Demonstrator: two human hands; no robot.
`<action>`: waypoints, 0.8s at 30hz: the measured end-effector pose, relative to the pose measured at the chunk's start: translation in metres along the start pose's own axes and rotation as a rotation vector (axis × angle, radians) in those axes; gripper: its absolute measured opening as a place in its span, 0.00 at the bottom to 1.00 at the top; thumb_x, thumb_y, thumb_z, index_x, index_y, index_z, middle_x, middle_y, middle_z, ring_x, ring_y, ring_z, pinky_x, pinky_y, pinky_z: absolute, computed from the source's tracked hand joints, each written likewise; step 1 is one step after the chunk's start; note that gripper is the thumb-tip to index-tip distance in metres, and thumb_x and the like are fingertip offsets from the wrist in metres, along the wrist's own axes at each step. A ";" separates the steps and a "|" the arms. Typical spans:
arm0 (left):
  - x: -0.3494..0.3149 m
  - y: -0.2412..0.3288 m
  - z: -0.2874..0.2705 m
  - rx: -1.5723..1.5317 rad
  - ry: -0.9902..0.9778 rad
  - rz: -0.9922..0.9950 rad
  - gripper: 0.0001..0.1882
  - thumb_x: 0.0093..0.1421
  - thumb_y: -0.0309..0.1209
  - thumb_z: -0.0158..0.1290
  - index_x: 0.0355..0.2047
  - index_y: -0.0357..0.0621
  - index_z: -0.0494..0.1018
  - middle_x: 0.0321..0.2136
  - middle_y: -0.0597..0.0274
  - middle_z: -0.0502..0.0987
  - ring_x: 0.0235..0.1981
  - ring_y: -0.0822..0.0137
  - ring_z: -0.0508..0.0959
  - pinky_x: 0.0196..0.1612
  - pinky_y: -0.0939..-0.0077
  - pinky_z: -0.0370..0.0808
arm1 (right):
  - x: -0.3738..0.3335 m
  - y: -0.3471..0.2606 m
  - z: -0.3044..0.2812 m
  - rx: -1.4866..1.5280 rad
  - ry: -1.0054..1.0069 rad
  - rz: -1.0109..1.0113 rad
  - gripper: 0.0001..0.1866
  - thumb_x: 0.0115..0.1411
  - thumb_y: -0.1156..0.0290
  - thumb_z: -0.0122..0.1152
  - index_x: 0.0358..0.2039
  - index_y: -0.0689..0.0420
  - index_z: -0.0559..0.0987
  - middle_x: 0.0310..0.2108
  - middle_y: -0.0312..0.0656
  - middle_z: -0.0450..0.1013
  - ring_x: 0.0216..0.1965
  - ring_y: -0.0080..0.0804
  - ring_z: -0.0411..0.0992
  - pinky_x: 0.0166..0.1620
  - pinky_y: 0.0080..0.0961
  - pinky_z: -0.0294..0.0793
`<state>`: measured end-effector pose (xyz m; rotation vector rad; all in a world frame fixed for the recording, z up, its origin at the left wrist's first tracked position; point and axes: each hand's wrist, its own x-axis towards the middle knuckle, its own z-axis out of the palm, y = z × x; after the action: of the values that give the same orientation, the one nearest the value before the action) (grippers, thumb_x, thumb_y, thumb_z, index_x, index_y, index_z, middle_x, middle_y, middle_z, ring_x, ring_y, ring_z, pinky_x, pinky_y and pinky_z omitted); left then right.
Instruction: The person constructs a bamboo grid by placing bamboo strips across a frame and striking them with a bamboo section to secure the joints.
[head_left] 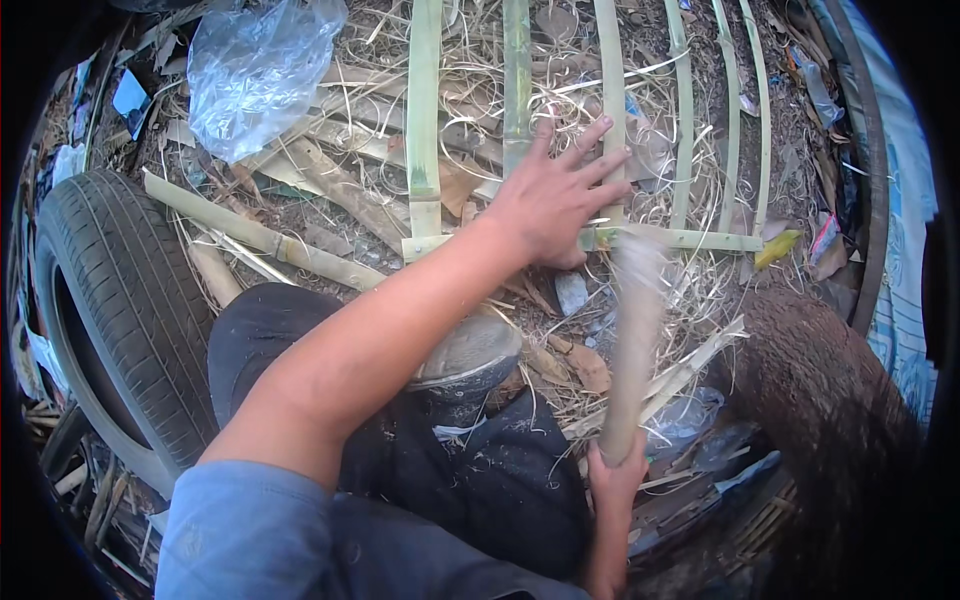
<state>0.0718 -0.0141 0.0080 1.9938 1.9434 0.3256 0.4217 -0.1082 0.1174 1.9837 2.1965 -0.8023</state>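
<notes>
My left hand [557,197] lies spread with its fingers apart over the bamboo frame, pressing near where an upright strip meets the bottom crosspiece. The frame has several long pale-green bamboo strips [424,110] running away from me, joined to a bamboo crosspiece [690,239] at the near end. My right hand [617,470] is wrapped round the lower end of a thick wooden stick [632,370]. The stick's far end is smeared by motion over the crosspiece, just right of my left hand. Whether that end touches the bamboo, I cannot tell.
A tyre [125,300] stands at the left, with a clear plastic bag [262,75] beyond it. A loose bamboo pole [265,238] lies between tyre and frame. A tree trunk [820,370] rises at the right. Shavings and litter cover the ground. My shoe [468,355] is close to the crosspiece.
</notes>
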 end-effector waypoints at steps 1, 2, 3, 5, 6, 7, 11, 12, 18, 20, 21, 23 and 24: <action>0.001 -0.002 -0.002 0.004 0.010 -0.006 0.48 0.43 0.54 0.65 0.66 0.64 0.62 0.71 0.69 0.52 0.74 0.58 0.40 0.67 0.27 0.46 | 0.007 -0.006 0.000 -0.061 -0.095 0.037 0.29 0.48 0.71 0.73 0.48 0.65 0.70 0.32 0.47 0.77 0.34 0.38 0.78 0.40 0.36 0.76; 0.002 -0.002 -0.003 0.006 0.013 -0.010 0.48 0.43 0.54 0.65 0.66 0.64 0.62 0.71 0.69 0.52 0.74 0.58 0.40 0.67 0.27 0.46 | 0.005 -0.004 0.001 -0.062 -0.095 0.032 0.29 0.48 0.71 0.73 0.48 0.65 0.70 0.32 0.47 0.77 0.34 0.38 0.78 0.40 0.36 0.76; 0.004 -0.001 -0.005 0.005 0.011 -0.007 0.48 0.43 0.54 0.65 0.65 0.63 0.62 0.71 0.69 0.52 0.74 0.58 0.40 0.67 0.27 0.46 | 0.000 0.001 0.001 0.064 0.008 -0.061 0.29 0.48 0.71 0.73 0.48 0.65 0.71 0.33 0.48 0.77 0.34 0.39 0.78 0.40 0.36 0.76; 0.002 0.000 -0.002 -0.004 0.009 -0.002 0.48 0.42 0.53 0.66 0.65 0.63 0.63 0.71 0.69 0.53 0.74 0.58 0.41 0.67 0.27 0.46 | -0.002 -0.004 0.002 0.186 0.102 -0.139 0.29 0.48 0.71 0.73 0.48 0.65 0.71 0.33 0.49 0.77 0.35 0.39 0.78 0.41 0.37 0.76; 0.000 -0.001 -0.001 -0.008 0.002 -0.001 0.48 0.42 0.53 0.66 0.65 0.63 0.63 0.71 0.69 0.53 0.74 0.58 0.41 0.67 0.27 0.46 | 0.005 -0.007 0.002 0.023 0.015 -0.066 0.29 0.47 0.71 0.74 0.48 0.66 0.71 0.34 0.49 0.77 0.35 0.39 0.78 0.41 0.37 0.76; 0.000 -0.004 -0.003 -0.004 0.007 -0.011 0.48 0.42 0.53 0.66 0.65 0.63 0.63 0.71 0.69 0.53 0.74 0.58 0.41 0.67 0.27 0.46 | 0.012 -0.012 0.000 -0.141 -0.061 0.001 0.29 0.47 0.71 0.74 0.48 0.66 0.71 0.35 0.49 0.77 0.35 0.39 0.78 0.42 0.37 0.76; 0.003 -0.001 0.000 -0.026 0.023 -0.006 0.48 0.41 0.52 0.66 0.64 0.62 0.64 0.70 0.69 0.54 0.74 0.58 0.42 0.66 0.28 0.49 | -0.001 -0.007 -0.003 0.068 0.077 -0.168 0.29 0.48 0.71 0.74 0.49 0.64 0.71 0.35 0.53 0.77 0.35 0.49 0.79 0.40 0.40 0.76; 0.004 0.000 0.000 -0.034 0.025 -0.007 0.48 0.41 0.52 0.66 0.64 0.62 0.64 0.70 0.69 0.54 0.74 0.58 0.43 0.66 0.27 0.49 | 0.000 0.001 0.000 0.114 0.105 -0.205 0.29 0.48 0.70 0.74 0.49 0.64 0.71 0.35 0.54 0.77 0.35 0.50 0.78 0.40 0.41 0.76; 0.001 0.000 0.000 -0.014 -0.003 -0.007 0.47 0.42 0.51 0.65 0.65 0.62 0.63 0.70 0.70 0.55 0.74 0.58 0.44 0.67 0.28 0.47 | 0.002 0.009 0.005 0.105 0.172 -0.239 0.28 0.48 0.69 0.73 0.48 0.63 0.72 0.35 0.53 0.77 0.36 0.47 0.79 0.42 0.37 0.76; 0.004 -0.005 -0.002 -0.042 0.036 -0.014 0.47 0.42 0.51 0.64 0.65 0.63 0.63 0.70 0.70 0.55 0.74 0.58 0.44 0.67 0.28 0.47 | 0.004 0.009 0.004 0.021 0.152 -0.116 0.29 0.47 0.70 0.73 0.48 0.64 0.72 0.35 0.52 0.77 0.36 0.46 0.79 0.43 0.36 0.76; 0.001 -0.006 -0.002 -0.011 0.042 -0.023 0.47 0.42 0.52 0.65 0.65 0.63 0.63 0.70 0.70 0.54 0.74 0.58 0.45 0.68 0.29 0.47 | 0.002 0.009 0.002 -0.091 0.134 -0.083 0.29 0.47 0.70 0.74 0.48 0.64 0.72 0.35 0.52 0.77 0.36 0.44 0.79 0.43 0.36 0.76; 0.003 -0.003 -0.002 -0.008 0.032 -0.017 0.47 0.42 0.52 0.65 0.65 0.63 0.63 0.70 0.70 0.55 0.74 0.59 0.45 0.68 0.30 0.47 | -0.006 0.009 -0.004 -0.090 0.198 -0.201 0.30 0.48 0.71 0.74 0.50 0.64 0.71 0.35 0.53 0.77 0.37 0.44 0.79 0.43 0.38 0.77; 0.003 -0.002 -0.002 -0.008 0.020 0.001 0.47 0.43 0.52 0.65 0.65 0.63 0.63 0.70 0.70 0.55 0.74 0.59 0.45 0.68 0.30 0.48 | -0.003 0.010 -0.002 -0.091 0.190 -0.209 0.30 0.48 0.71 0.74 0.50 0.64 0.71 0.35 0.53 0.77 0.37 0.44 0.79 0.43 0.38 0.77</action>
<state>0.0696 -0.0114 0.0084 1.9937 1.9509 0.3547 0.4324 -0.1100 0.1172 1.8811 2.5303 -0.5404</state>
